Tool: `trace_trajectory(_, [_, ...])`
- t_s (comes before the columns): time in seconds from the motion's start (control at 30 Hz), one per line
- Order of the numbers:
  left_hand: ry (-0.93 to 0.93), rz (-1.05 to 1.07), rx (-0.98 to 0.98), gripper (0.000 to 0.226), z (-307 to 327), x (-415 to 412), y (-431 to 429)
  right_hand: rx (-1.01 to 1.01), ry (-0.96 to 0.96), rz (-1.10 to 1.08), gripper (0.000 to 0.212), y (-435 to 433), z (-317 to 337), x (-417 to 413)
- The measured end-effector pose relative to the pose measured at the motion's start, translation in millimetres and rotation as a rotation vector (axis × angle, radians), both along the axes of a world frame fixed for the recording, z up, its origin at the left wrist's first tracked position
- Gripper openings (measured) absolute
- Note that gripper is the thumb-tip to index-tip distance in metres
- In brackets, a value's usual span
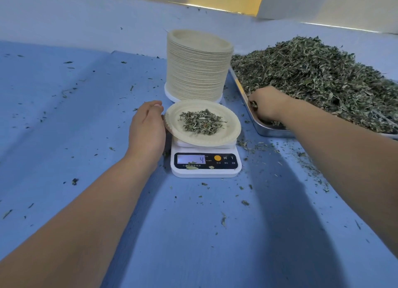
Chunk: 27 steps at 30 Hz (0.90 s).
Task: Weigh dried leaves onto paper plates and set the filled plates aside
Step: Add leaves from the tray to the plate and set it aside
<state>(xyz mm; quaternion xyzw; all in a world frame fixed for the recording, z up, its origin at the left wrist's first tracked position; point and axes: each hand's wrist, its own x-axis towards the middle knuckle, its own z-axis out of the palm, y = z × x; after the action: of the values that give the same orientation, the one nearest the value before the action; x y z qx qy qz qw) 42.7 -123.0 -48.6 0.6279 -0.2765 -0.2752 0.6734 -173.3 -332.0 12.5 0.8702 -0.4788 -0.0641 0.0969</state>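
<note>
Steel tray [255,120] at R heaped w/ dried leaves [312,77]. Plate stack [197,72] behind scale [205,171], display reads 4. Paper plate [231,126] w/ small leaf pile sits on scale. L hand [146,128] grips plate's left rim; R hand [269,103] in tray corner, fingers curled round leaves.

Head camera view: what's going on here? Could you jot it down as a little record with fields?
Scale: white kitchen scale on blue cloth, display reads 4
On scale: paper plate with a small pile of dried leaves
Left hand: fingers curled at the plate's left rim
Right hand: grabbing dried leaves at the near corner of the metal tray
Supply: big leaf heap on the tray, right of the scale
Spare plates: tall stack behind the scale
</note>
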Motion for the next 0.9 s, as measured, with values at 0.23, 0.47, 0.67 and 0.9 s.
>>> trace_trajectory(0.23, [0.006,-0.016,0.008,0.031,2,-1,1,-0.08,-0.21,0.046,0.035,5,25,-20])
trace_trajectory(0.47, [0.0,-0.019,-0.008,0.025,-1,1,0,-0.071,-0.296,0.044,0.033,25,17,-31])
trace_trajectory(0.67, [-0.003,-0.016,0.003,0.026,-1,2,0,-0.162,-0.462,0.149,0.03,56,48,-15])
trace_trajectory(0.9, [-0.022,-0.007,0.032,0.032,0,3,2,-0.063,-0.585,0.389,0.033,110,56,35])
